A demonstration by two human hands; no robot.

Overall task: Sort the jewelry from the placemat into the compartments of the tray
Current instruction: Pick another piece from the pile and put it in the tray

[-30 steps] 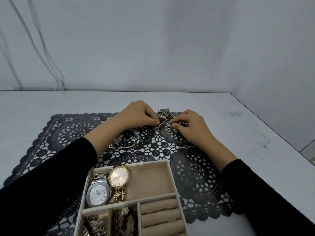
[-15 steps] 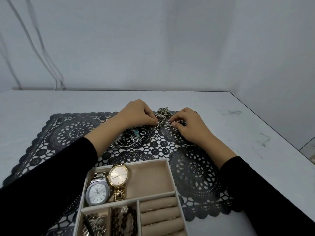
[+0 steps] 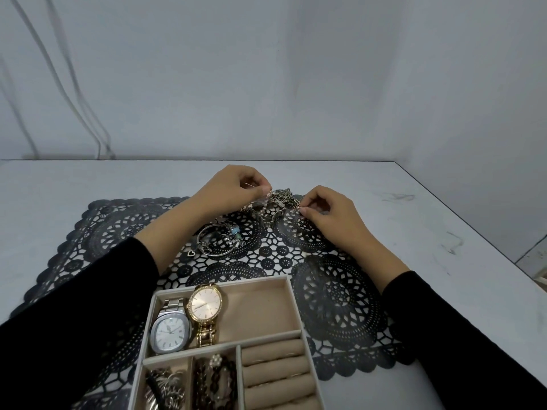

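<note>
A tangle of silver and gold chains (image 3: pixel 279 202) lies at the far edge of the black lace placemat (image 3: pixel 337 294). My left hand (image 3: pixel 233 187) pinches a thin chain at the tangle's left side, slightly lifted. My right hand (image 3: pixel 328 210) pinches the same tangle at its right end. A silver charm bracelet (image 3: pixel 220 239) with a blue bead rests on the mat below my left hand, a small heart charm (image 3: pixel 191 253) beside it. The beige tray (image 3: pixel 266 303) holds a silver watch (image 3: pixel 170 329) and a gold watch (image 3: pixel 205 309) in its top compartment.
The tray's lower compartments hold bracelets (image 3: pixel 165 389) and beaded strands (image 3: pixel 214 380); ring rolls (image 3: pixel 275 371) fill the lower right. The white table (image 3: pixel 444 232) ends at the right edge. Grey walls stand behind, with cables (image 3: pixel 74 108) at the left.
Both hands have drawn slightly apart and my left hand has risen, stretching a chain out of the tangle. The tray and watches have not moved.
</note>
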